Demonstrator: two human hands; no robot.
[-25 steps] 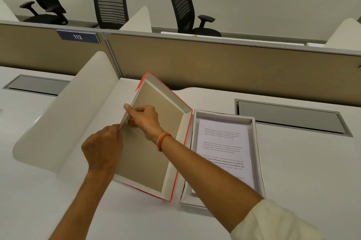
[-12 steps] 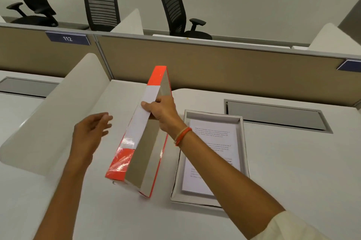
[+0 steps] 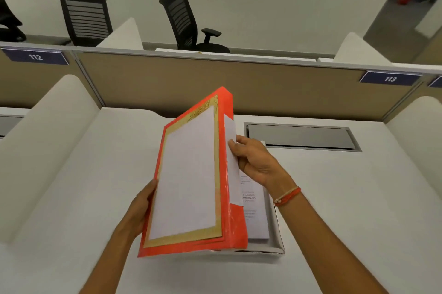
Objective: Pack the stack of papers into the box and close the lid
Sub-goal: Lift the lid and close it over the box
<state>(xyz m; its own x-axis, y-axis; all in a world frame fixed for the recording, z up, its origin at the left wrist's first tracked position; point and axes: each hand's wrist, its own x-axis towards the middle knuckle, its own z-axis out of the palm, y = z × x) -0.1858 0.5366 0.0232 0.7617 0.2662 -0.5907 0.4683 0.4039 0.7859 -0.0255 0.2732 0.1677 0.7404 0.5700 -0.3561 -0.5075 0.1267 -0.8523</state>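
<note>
The orange lid point(image 3: 191, 181), with a gold border and a white panel on top, is tilted steeply above the box point(image 3: 277, 243), its top face turned toward me. My left hand point(image 3: 143, 205) grips the lid's left edge. My right hand point(image 3: 256, 162) holds its right side wall from the right. The white box lies on the desk under and to the right of the lid. The stack of papers point(image 3: 254, 212) with printed text lies inside it, mostly hidden by the lid.
White curved dividers stand at the left point(image 3: 40, 145) and right point(image 3: 416, 121) of the desk. A grey cable hatch point(image 3: 301, 137) is set in the desk behind the box. A beige partition point(image 3: 263, 85) with number plates 112 and 113 runs across the back, black office chairs beyond.
The lid has been flipped over from inside-up at the left to top-face-up over the box. My left hand, free half a second ago, now grips its left edge.
</note>
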